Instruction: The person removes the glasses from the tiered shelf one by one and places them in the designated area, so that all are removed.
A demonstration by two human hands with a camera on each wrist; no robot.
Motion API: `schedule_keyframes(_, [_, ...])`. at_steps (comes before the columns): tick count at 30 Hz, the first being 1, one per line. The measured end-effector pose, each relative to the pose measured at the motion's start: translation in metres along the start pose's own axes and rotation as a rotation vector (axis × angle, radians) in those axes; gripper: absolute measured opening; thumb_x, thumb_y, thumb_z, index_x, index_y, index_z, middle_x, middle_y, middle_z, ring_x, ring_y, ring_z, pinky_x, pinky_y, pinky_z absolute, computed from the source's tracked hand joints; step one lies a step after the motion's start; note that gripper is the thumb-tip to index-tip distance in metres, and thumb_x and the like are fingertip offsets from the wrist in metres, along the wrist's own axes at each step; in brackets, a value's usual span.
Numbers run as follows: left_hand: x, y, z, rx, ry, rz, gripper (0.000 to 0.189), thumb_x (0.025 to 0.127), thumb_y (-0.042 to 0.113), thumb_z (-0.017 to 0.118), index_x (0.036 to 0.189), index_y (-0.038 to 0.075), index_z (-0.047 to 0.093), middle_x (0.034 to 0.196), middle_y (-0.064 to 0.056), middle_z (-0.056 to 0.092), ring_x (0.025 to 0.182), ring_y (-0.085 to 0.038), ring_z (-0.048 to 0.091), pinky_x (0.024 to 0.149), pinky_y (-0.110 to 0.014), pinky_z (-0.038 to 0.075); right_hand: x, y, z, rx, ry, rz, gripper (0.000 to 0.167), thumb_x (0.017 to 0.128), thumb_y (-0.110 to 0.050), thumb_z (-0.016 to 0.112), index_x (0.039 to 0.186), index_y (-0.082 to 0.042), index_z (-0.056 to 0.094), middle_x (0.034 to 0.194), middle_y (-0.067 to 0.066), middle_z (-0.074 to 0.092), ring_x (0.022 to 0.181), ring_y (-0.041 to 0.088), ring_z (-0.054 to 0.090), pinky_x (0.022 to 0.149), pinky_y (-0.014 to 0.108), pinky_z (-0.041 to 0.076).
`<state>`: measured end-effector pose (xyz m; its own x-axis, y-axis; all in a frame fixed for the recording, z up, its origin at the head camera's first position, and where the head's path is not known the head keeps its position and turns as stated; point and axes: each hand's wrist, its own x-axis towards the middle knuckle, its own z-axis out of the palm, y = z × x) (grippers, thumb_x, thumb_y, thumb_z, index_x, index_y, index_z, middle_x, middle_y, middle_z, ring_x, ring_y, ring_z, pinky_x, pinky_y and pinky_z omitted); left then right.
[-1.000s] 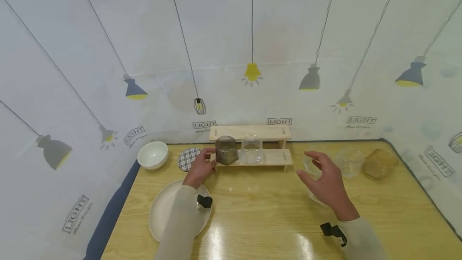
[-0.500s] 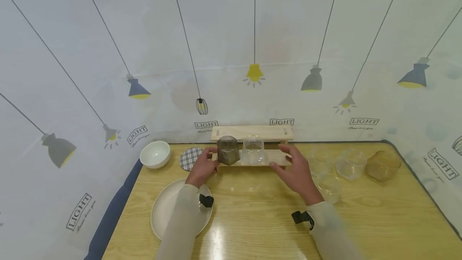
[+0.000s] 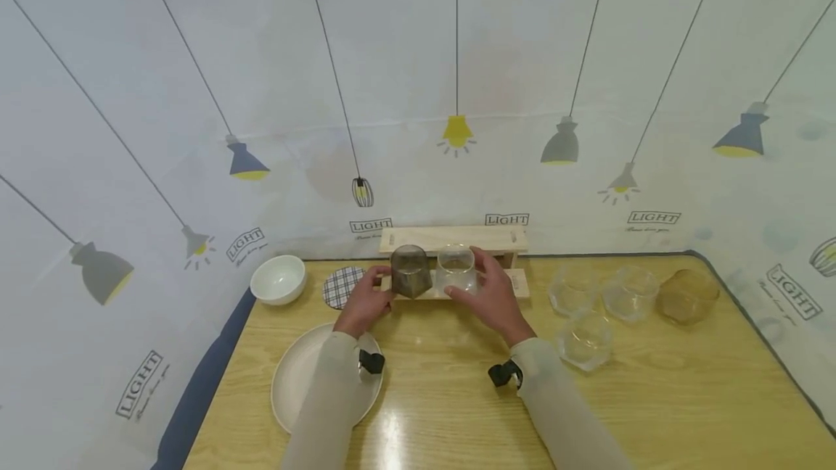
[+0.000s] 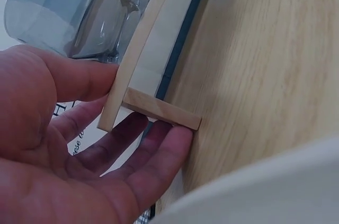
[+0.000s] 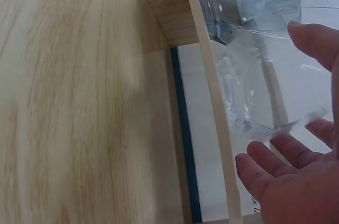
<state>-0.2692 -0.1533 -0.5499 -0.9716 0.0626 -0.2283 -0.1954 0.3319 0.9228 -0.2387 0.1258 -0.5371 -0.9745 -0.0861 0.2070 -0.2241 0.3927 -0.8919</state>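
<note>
A two-tier wooden shelf stands against the wall. On its lower step are a smoky grey glass and, right of it, a clear glass. My left hand holds the step's left end; in the left wrist view its thumb presses the board edge and its fingers lie along the short leg. Around the clear glass my right hand is spread. In the right wrist view its fingertips are right at the glass, while the thumb stands apart from it.
Several clear glasses and an amber glass stand on the table's right side. To the left are a white bowl, a checked round coaster and a pale plate, partly under the left sleeve.
My right hand has moved left from beside the clear glasses, past the shelf's right end, to the clear glass on the step. My left hand has stayed at the shelf's left end.
</note>
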Motion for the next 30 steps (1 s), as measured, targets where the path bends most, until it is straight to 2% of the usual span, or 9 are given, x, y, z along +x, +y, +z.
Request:
schedule_keyframes(5, [-0.003,0.001,0.001,0.002,-0.008,-0.002,0.048,0.098,0.007,0.066,0.144,0.015,0.056,0.148,-0.023,0.053,0.095,-0.025,0.066,0.075,-0.034,0.058,0.003,0.002,0.005,-0.026,-0.009,0.034,0.089,0.086,-0.037,0.089,0.159,-0.021,0.042,0.150,0.010,0.057,0.133,0.037,0.061,0.099,0.056,0.058])
schedule_keyframes(10, [-0.005,0.004,0.003,0.002,-0.004,0.003,0.050,0.098,0.006,0.065,0.146,0.014,0.055,0.149,-0.023,0.051,0.091,-0.024,0.065,0.071,-0.033,0.056,0.001,0.000,0.001,-0.027,-0.022,0.031,0.088,0.085,-0.038,0.090,0.158,-0.020,0.044,0.149,0.013,0.058,0.135,0.041,0.060,0.102,0.058,0.057])
schedule_keyframes(15, [-0.005,0.006,0.002,0.019,0.004,0.004,0.050,0.098,0.008,0.065,0.146,0.015,0.054,0.150,-0.024,0.050,0.095,-0.027,0.066,0.074,-0.036,0.058,-0.006,-0.003,-0.007,-0.030,-0.036,0.006,0.089,0.085,-0.039,0.090,0.159,-0.023,0.043,0.146,0.015,0.060,0.134,0.043,0.060,0.100,0.055,0.059])
schedule_keyframes(20, [-0.001,0.007,0.002,0.026,-0.014,0.019,0.049,0.100,0.009,0.064,0.148,0.017,0.052,0.151,-0.023,0.049,0.099,-0.031,0.067,0.078,-0.042,0.059,-0.017,-0.010,-0.020,-0.053,-0.023,-0.033,0.091,0.082,-0.038,0.093,0.159,-0.025,0.044,0.140,0.016,0.062,0.130,0.042,0.063,0.088,0.048,0.064])
schedule_keyframes(27, [0.000,0.004,0.001,0.049,-0.009,0.007,0.051,0.098,0.007,0.064,0.147,0.016,0.052,0.150,-0.024,0.050,0.099,-0.027,0.066,0.076,-0.039,0.058,-0.045,-0.025,-0.043,-0.062,-0.025,-0.085,0.083,0.081,-0.042,0.093,0.152,-0.025,0.052,0.135,0.009,0.065,0.127,0.031,0.064,0.099,0.052,0.060])
schedule_keyframes(30, [0.001,0.003,0.002,0.067,-0.003,0.006,0.051,0.098,0.007,0.064,0.146,0.016,0.053,0.150,-0.024,0.051,0.100,-0.026,0.065,0.074,-0.036,0.058,-0.060,-0.029,-0.058,-0.079,-0.025,-0.099,0.083,0.083,-0.042,0.092,0.153,-0.025,0.051,0.137,0.007,0.065,0.127,0.030,0.064,0.098,0.054,0.060])
